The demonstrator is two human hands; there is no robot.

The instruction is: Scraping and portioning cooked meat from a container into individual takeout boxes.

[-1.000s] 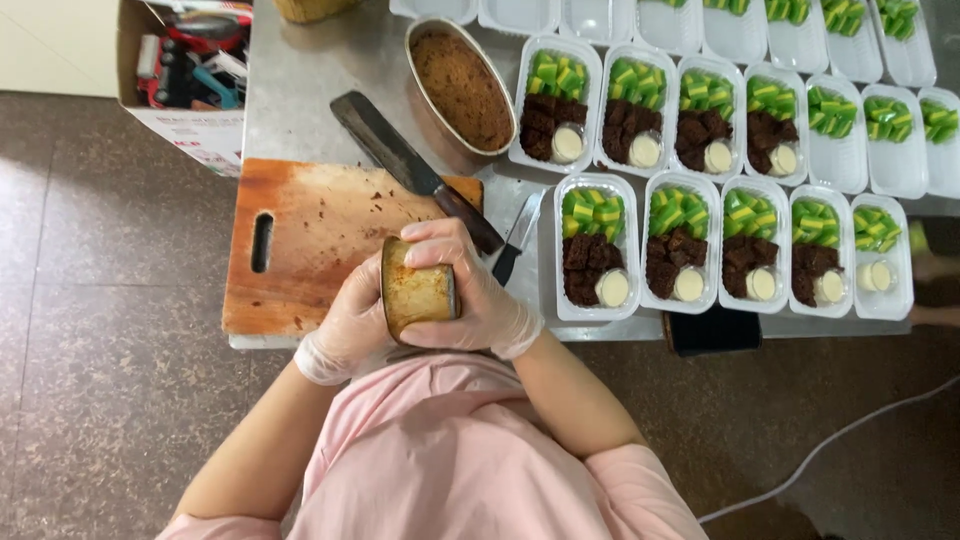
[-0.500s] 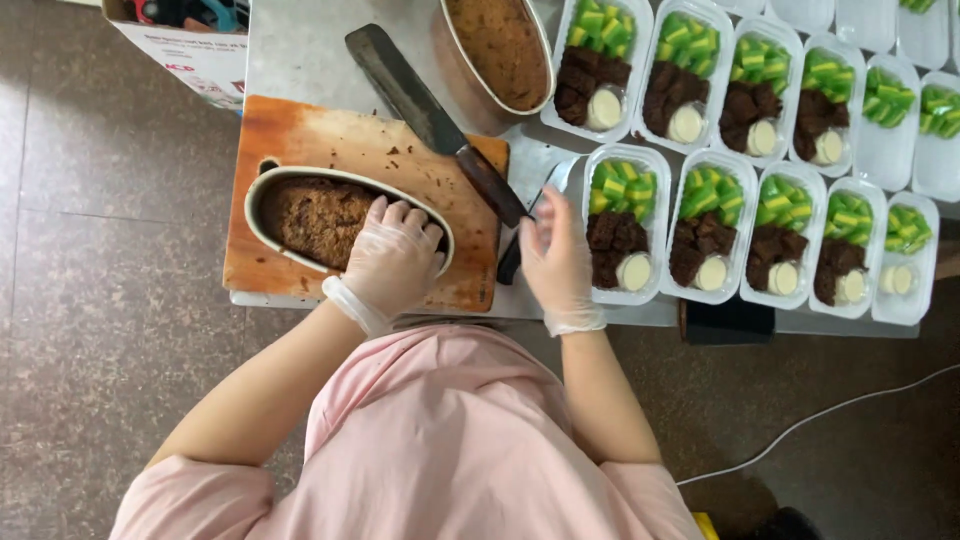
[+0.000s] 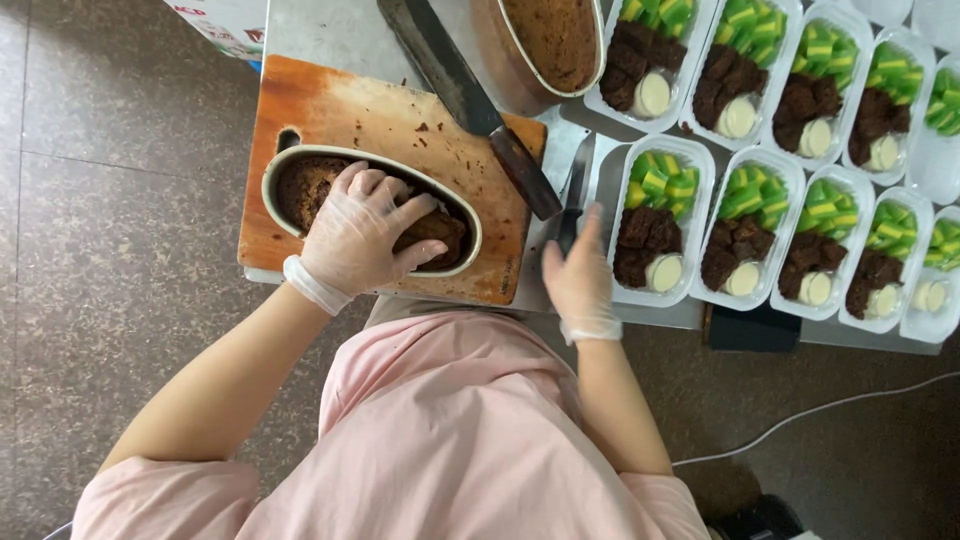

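Note:
An oval metal tin (image 3: 285, 165) of dark brown cake lies on a wooden cutting board (image 3: 390, 110). My gloved left hand (image 3: 365, 230) rests flat on the cake inside it, fingers spread. My gloved right hand (image 3: 580, 275) hovers over the steel table just right of the board. Its fingertips are at the dark handle of a small knife (image 3: 572, 195); a firm grip does not show. A large cleaver (image 3: 445, 65) lies across the board's far right corner.
A second oval tin (image 3: 555, 40) of brown cake stands behind the board. Several clear meal trays (image 3: 655, 225) with green-yellow pieces, brown cake chunks and a white round fill the table to the right. A white cable (image 3: 830, 415) runs over the floor.
The tin went from upright between both hands to lying on the board. My left hand stays pressed on the cake, and my right hand has moved off to the small knife.

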